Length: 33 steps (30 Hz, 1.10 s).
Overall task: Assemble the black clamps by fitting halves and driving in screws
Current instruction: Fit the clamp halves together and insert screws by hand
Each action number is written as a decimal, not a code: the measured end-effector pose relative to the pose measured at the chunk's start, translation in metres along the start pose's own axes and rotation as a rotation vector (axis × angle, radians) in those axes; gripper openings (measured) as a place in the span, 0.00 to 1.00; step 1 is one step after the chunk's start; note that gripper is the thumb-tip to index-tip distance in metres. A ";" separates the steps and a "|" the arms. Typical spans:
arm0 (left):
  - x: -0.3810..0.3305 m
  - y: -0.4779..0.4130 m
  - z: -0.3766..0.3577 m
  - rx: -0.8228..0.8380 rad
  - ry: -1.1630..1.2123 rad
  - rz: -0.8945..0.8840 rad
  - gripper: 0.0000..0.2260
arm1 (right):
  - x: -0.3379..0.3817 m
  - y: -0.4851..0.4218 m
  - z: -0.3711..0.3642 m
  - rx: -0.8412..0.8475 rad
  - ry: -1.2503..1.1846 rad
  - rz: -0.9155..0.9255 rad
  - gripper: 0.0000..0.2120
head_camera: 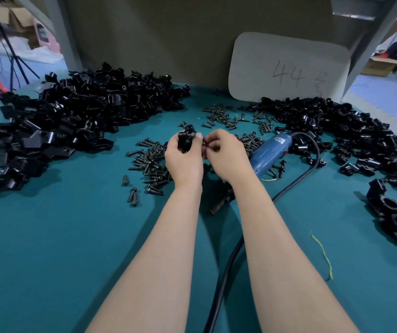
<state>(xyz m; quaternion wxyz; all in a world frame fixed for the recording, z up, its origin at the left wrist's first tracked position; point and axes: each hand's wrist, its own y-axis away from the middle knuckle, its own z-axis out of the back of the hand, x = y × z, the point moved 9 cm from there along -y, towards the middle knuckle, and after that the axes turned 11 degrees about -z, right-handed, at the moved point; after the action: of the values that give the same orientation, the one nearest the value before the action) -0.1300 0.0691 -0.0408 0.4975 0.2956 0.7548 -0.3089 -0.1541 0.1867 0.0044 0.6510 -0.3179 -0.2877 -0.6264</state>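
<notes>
My left hand (183, 159) grips a black clamp (186, 138) held up above the green table. Close beside it, my right hand (224, 155) pinches a small dark screw (204, 143) at its fingertips, level with the clamp's side. Loose dark screws (149, 162) lie scattered under and left of my hands, with more screws (219, 115) farther back. A blue electric screwdriver (268, 152) lies on the table just right of my right hand, its black tip (219, 204) poking out between my forearms.
A big heap of black clamp halves (72, 116) fills the left of the green table (60, 236). Another heap of black parts (336, 131) runs along the right edge. The screwdriver's black cable (231, 260) trails toward me. A grey card marked 44 (288, 68) leans at the back.
</notes>
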 end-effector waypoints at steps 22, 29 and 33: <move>-0.005 0.003 0.002 -0.005 -0.098 -0.019 0.08 | 0.009 0.005 -0.004 -0.077 0.186 0.106 0.10; -0.002 0.002 0.001 0.005 -0.039 0.028 0.05 | 0.005 0.002 -0.005 -0.086 0.259 0.064 0.14; -0.002 0.001 0.003 -0.007 -0.038 0.047 0.04 | 0.006 0.003 -0.003 -0.055 0.151 0.043 0.01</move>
<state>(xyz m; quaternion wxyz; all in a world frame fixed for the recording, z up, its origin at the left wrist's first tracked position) -0.1269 0.0679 -0.0404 0.5198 0.3059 0.7392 -0.2998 -0.1506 0.1806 0.0070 0.6752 -0.2938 -0.2137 -0.6419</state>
